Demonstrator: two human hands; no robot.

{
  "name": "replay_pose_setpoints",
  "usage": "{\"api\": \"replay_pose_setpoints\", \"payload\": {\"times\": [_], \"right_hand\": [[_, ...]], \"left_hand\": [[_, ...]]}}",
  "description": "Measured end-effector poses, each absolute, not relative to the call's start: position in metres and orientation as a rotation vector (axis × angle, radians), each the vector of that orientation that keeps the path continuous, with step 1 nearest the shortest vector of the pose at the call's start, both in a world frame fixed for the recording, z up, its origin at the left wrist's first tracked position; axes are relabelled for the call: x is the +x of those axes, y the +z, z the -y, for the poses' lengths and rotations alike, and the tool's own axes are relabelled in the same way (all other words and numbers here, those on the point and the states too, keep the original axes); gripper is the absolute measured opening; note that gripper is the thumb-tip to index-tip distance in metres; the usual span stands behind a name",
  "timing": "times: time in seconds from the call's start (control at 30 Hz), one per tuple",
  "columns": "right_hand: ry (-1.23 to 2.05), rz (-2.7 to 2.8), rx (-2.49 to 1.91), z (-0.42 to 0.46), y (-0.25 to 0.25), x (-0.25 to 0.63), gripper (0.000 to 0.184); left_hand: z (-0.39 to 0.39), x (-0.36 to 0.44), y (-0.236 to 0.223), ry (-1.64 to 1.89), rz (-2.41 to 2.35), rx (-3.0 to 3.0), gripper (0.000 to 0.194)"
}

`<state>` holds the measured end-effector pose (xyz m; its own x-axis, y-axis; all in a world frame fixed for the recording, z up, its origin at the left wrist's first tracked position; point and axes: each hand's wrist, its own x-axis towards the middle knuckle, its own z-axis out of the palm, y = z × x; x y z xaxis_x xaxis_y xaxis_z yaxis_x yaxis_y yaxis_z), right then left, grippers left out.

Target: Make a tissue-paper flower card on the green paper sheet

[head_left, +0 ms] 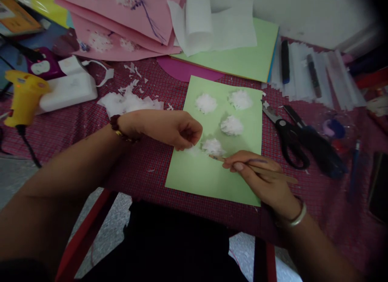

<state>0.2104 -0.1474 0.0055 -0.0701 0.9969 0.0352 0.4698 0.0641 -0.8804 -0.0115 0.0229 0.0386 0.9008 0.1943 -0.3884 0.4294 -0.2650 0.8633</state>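
A light green sheet of paper (212, 181) lies on the table with several fluffy white paper flowers on it. The nearest paper flower (213, 146) sits between my hands. My right hand (263, 177) grips a thin tan wooden stick (273, 173) like a pen, its darker tip at that flower's lower edge. Over the sheet's left edge, my left hand (172, 130) is closed with curled fingers. Its fingertips are close to the same flower, and what they pinch, if anything, is hidden. Farther back are more flowers, one paper flower (232, 125) near the middle.
Black-handled scissors (289, 140) and a dark-handled tool (321, 148) lie to the right. Cut white paper (130, 102) is at the left, near a yellow glue gun (26, 96) and a white power strip (69, 92). A white paper roll (198, 19) stands behind, beside pink sheets (145, 27).
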Motion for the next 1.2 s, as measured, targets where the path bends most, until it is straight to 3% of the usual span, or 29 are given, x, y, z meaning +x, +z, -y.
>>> {"api": "replay_pose_setpoints", "payload": {"times": [0.6,1.2], "right_hand": [[0.965,1.305,-1.379,0.154,0.007,0.215,0.018],[0.942,1.705,-1.402,0.158,0.008,0.2,0.017]], "left_hand": [[0.013,0.009,0.017,0.035,-0.641,2.047,0.008],[0.021,0.016,0.014,0.092,-0.745,2.095,0.01]]}}
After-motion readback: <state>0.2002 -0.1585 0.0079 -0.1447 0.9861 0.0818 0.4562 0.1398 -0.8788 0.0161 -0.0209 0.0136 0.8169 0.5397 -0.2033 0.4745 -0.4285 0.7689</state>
